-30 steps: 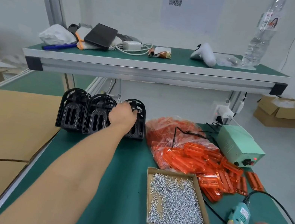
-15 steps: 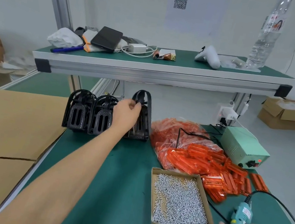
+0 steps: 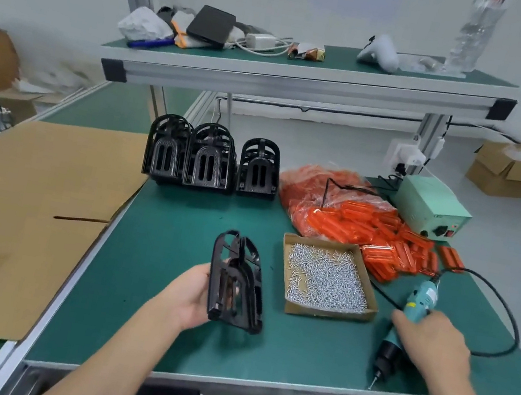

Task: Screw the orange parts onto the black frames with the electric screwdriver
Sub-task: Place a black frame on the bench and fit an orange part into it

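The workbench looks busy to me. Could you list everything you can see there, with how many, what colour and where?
black frame: one, black, held above the mat near the front
stacked black frames: three stacks, black, back of the mat
orange parts: many, orange, loose and in a bag, right of the stacks
box of screws: one cardboard tray, silver screws, centre right
electric screwdriver: one, teal and black, front right, corded
power supply: one, pale green, back right
cardboard sheet: one, brown, left
upper shelf: one, green top, bearing a black case, charger, white controller and clear bottle
cardboard boxes: brown, floor at right
left hand: holds the black frame
right hand: grips the electric screwdriver
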### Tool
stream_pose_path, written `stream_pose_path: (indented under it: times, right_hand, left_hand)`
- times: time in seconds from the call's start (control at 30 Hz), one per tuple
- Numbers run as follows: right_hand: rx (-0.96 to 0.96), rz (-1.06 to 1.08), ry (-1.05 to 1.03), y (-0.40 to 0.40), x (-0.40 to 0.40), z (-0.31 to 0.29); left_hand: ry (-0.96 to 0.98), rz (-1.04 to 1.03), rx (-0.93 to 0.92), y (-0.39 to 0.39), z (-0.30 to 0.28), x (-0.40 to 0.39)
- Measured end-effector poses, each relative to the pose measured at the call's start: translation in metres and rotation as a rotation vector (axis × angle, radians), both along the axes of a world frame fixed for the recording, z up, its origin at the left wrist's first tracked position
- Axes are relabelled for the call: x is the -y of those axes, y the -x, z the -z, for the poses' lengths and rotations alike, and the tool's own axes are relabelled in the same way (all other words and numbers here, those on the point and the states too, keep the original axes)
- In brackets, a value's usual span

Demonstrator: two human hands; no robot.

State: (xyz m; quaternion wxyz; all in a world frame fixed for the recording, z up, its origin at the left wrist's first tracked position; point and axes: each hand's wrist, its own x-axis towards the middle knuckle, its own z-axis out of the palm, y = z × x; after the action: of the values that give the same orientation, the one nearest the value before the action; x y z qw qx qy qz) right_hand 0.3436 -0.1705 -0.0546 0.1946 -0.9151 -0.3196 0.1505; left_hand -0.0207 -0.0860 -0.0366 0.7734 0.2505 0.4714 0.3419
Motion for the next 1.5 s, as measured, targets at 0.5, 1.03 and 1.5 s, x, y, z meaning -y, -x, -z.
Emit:
stream_pose_path:
  times: [0.5, 1.03, 1.5]
  right_hand:
    - [0.010, 0.002, -0.096, -0.005, 0.005, 0.011]
    - [-0.418, 0.077, -0.513, -0.011, 0.024, 0.013]
    - [-1.520, 0.204, -1.238, 0.012, 0.008, 0.007]
  left_hand:
    - [-0.391, 0.120, -0.695, 0.004, -0.014, 0.021]
    - [-0.581, -0.110, -1.275, 0.000, 0.020, 0.009]
    - [-0.813, 0.152, -1.574, -0.006, 0.020, -0.007]
